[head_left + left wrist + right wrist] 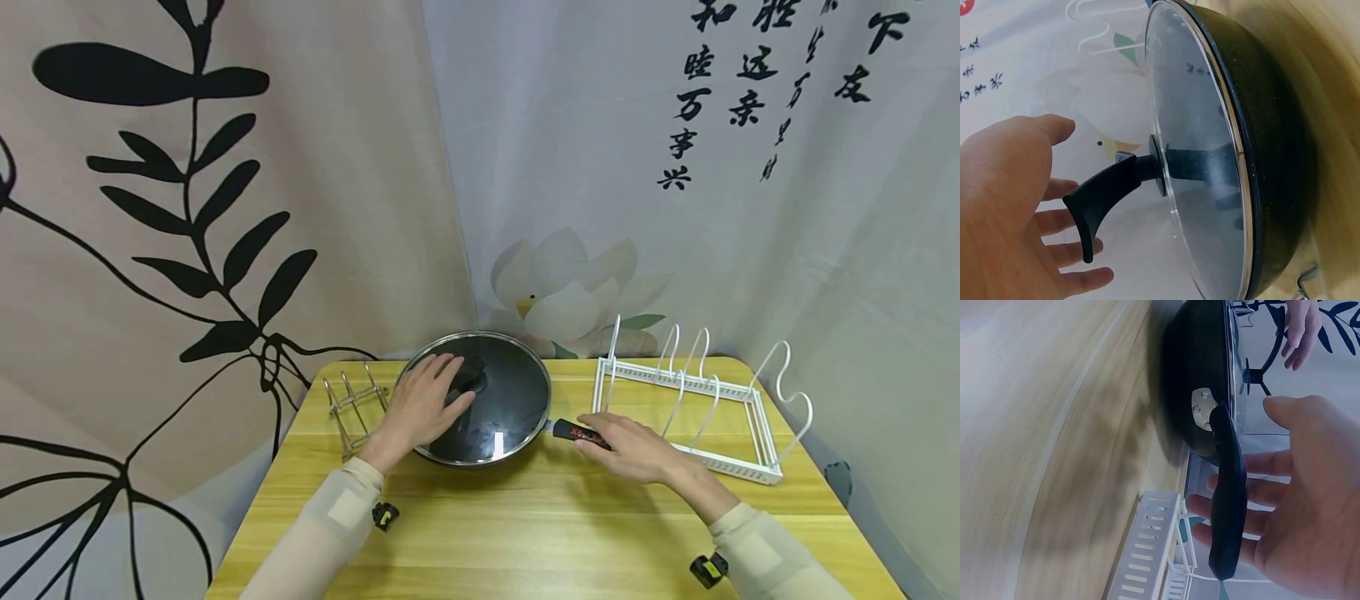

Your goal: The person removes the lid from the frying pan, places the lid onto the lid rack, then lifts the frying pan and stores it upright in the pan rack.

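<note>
A black wok (pixel 480 464) stands on the table under a glass lid (pixel 513 392) with a metal rim. From the lid rises a curved black lid handle (pixel 1107 184). My left hand (pixel 423 396) is over the lid's left side, its fingers extended past the lid handle and its thumb apart from it. The wok's long black handle (pixel 1230 500) points right. Beside that handle is my right hand (pixel 633 446), fingers reaching behind it and thumb spread away. Neither hand is closed round a handle.
Left of the wok stands a small metal wire rack (pixel 348 408). A white rack (pixel 738 471) with upright wire loops occupies the right side of the wooden table (pixel 480 542). Printed curtains (pixel 375 167) hang behind the table's back edge.
</note>
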